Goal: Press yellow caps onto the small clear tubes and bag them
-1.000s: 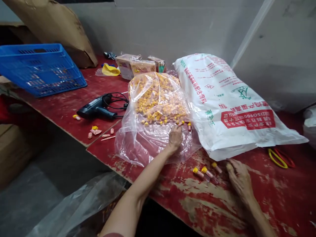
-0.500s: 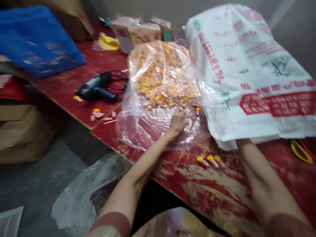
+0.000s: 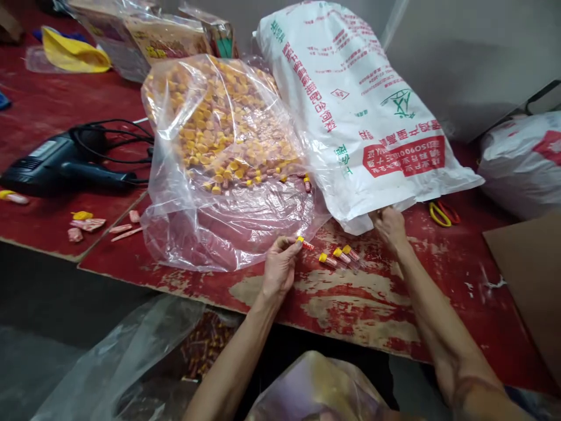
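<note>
My left hand (image 3: 279,268) pinches a small yellow-capped tube (image 3: 307,245) with a red and white label between thumb and fingers. It is just past the near edge of a clear plastic bag (image 3: 184,240) filled with yellow-capped tubes (image 3: 232,128). Several matching tubes (image 3: 337,257) lie in a row on the red table between my hands. My right hand (image 3: 391,227) is at the lower edge of a white printed woven sack (image 3: 350,105). Its fingers are curled and partly covered by the sack edge; what they hold is hidden.
A dark heat gun (image 3: 65,164) with a cable lies on the worn red table (image 3: 245,286) at left, near crumpled pink pieces (image 3: 90,224). Yellow-handled scissors (image 3: 440,214) lie right of the sack. A cardboard piece (image 3: 526,280) stands at right. Below is an open plastic bag (image 3: 114,345).
My left hand has come off the clear bag toward me and now holds a tube. My right hand, formerly hidden under the sack, now shows at its edge. The view has swung right.
</note>
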Demonstrator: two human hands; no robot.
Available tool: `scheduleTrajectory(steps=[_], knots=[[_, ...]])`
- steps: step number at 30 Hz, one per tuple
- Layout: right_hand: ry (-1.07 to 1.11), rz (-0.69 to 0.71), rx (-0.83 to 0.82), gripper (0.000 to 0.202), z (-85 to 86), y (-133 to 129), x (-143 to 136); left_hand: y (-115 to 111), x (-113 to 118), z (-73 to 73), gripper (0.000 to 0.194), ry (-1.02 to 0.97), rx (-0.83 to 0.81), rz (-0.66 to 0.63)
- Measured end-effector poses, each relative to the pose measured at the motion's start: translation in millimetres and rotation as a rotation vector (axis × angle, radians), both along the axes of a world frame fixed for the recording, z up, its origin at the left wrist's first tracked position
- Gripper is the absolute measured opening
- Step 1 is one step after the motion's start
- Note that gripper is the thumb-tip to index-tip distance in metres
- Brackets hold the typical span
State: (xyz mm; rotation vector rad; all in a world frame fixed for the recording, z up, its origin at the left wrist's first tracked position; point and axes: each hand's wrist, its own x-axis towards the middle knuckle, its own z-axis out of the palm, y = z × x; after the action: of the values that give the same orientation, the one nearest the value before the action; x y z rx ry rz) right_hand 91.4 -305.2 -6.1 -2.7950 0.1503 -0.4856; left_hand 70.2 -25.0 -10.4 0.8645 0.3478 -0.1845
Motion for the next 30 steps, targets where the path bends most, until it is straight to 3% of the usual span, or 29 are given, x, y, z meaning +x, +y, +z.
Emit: scheduleTrajectory(steps=[5,8,13,17,23,27,30], knots=[[0.006,0.286,0.435,0.031,12.7,23,-80,-26,-23,5.9,0.033,0.01,-0.081,-0.114],[0.039,0.426,0.458,0.03,14.6,48,-109,-46,-41,9.1,0.035,-0.014,-0.099,-0.146],[-0.021,0.471,0.41,0.028,7.9,77,-112,-57,-66,8.3,0.031,-0.042,-0.052,-0.152],[-0.09,0.491,0.349,0.024,3.7,90,-113,-49,-80,8.7,0.024,-0.168,0.214,-0.211],[-0.038,0.562,0.255,0.017,-7.9,94,-112,-31,-85,8.5,0.033,-0.357,0.586,-0.341],[-0.041,0.542,0.073,0.019,-20.7,105,-108,-15,-68,4.1,0.03,-0.488,0.836,-0.463],[-0.122,0.495,-0.13,0.021,-26.5,121,-107,-4,-40,5.6,0.026,-0.592,1.123,-0.355]])
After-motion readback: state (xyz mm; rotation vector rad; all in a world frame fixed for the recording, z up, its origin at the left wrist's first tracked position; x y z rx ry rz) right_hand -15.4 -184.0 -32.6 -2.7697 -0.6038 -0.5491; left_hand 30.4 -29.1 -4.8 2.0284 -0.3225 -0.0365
